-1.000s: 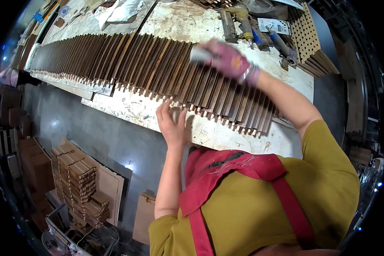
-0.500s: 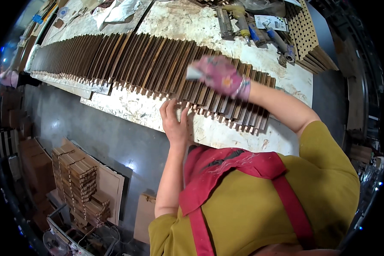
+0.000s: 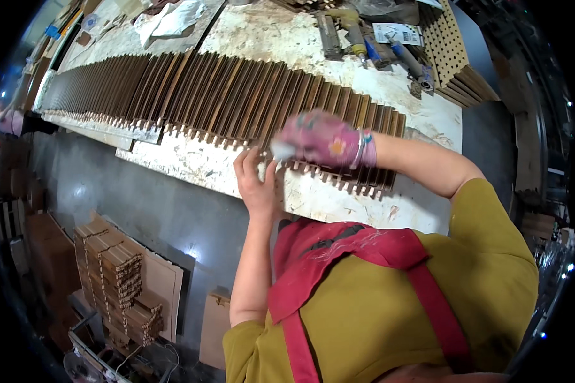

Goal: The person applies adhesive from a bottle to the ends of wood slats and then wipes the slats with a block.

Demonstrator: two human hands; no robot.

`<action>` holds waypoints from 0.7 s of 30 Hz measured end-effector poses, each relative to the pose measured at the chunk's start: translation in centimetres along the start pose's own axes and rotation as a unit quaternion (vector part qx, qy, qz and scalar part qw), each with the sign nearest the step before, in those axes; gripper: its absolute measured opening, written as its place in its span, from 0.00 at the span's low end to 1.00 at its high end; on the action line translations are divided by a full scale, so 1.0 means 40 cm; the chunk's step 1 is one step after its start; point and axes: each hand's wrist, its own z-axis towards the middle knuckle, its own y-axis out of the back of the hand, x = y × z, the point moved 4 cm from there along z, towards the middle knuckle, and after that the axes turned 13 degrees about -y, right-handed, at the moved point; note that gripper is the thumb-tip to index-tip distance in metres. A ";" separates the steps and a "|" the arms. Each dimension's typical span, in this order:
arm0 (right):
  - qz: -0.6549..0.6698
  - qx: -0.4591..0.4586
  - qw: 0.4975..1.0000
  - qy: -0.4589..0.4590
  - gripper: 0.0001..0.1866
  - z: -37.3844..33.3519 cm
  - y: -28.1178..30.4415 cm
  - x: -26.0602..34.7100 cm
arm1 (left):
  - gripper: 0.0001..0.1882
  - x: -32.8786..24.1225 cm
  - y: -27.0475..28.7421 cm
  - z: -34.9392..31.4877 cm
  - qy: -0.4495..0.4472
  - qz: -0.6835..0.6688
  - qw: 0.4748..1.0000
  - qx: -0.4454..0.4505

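A long row of narrow dark-brown wooden slats (image 3: 230,96) lies side by side on the paint-stained white table, with pale peg-like ends (image 3: 201,136) along the near side. My right hand (image 3: 319,139), in a pink flowered glove and blurred by motion, grips a white pad (image 3: 282,150) and sits over the near ends of the slats. Just left of it, my bare left hand (image 3: 257,188) rests at the table's front edge. Its fingers reach the slat ends and its thumb stands apart from them; nothing visible is in its grasp.
Hand tools (image 3: 358,45) and a paper sheet (image 3: 397,34) lie at the back right, beside perforated boards (image 3: 450,51). A white cloth (image 3: 166,22) is at the back left. Strapped wood bundles (image 3: 115,274) stand on the floor to the left. Another person's arm (image 3: 13,121) shows at far left.
My right hand has swept the white pad toward me along the slats, from their middle to their near ends beside my left hand. The left hand stays at the slat ends.
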 end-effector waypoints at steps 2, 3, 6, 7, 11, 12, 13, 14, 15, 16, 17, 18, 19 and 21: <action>0.011 -0.016 1.000 0.010 0.15 0.006 0.019 -0.013 | 0.26 0.012 -0.001 -0.006 -0.037 0.036 0.999 -0.008; 0.026 -0.018 0.997 -0.063 0.15 0.035 0.043 -0.058 | 0.27 -0.008 0.004 -0.009 -0.049 0.055 0.997 -0.021; 0.050 -0.025 0.958 -0.281 0.17 0.087 0.107 -0.245 | 0.31 -0.060 -0.021 -0.035 -0.097 0.109 0.989 0.005; 0.018 -0.020 0.966 -0.257 0.17 0.084 0.091 -0.270 | 0.31 -0.072 -0.036 -0.042 -0.113 0.118 0.986 0.028; -0.066 0.032 0.996 -0.054 0.16 0.008 0.047 -0.129 | 0.28 -0.081 -0.061 -0.046 -0.077 0.061 0.994 0.044; -0.058 0.091 0.994 -0.033 0.15 -0.012 0.030 -0.104 | 0.28 -0.080 -0.061 -0.046 -0.070 0.056 0.995 0.045; -0.034 0.068 0.997 -0.029 0.16 -0.011 0.045 -0.113 | 0.28 -0.078 -0.062 -0.047 -0.062 0.051 0.996 0.045; -0.007 0.046 0.999 -0.025 0.16 -0.005 0.064 -0.124 | 0.28 -0.079 -0.061 -0.051 -0.069 0.052 0.996 0.038; 0.006 0.036 0.992 -0.124 0.16 0.025 0.085 -0.163 | 0.28 -0.078 -0.061 -0.048 -0.080 0.054 0.995 0.035; 0.019 0.026 0.975 -0.222 0.17 0.058 0.103 -0.215 | 0.28 -0.079 -0.062 -0.047 -0.090 0.056 0.994 0.033; -0.028 -0.084 0.971 -0.223 0.18 0.060 0.108 -0.281 | 0.28 -0.085 -0.065 -0.044 -0.094 0.054 0.994 0.035; -0.039 -0.038 0.956 -0.289 0.17 0.077 0.089 -0.289 | 0.28 -0.084 -0.066 -0.044 -0.092 0.054 0.994 0.038; -0.074 -0.001 0.958 -0.276 0.17 0.071 0.066 -0.262 | 0.28 -0.083 -0.069 -0.045 -0.090 0.054 0.994 0.040; -0.130 0.002 0.982 -0.135 0.18 0.026 0.019 -0.133 | 0.27 -0.076 -0.064 -0.050 -0.084 0.055 0.994 0.037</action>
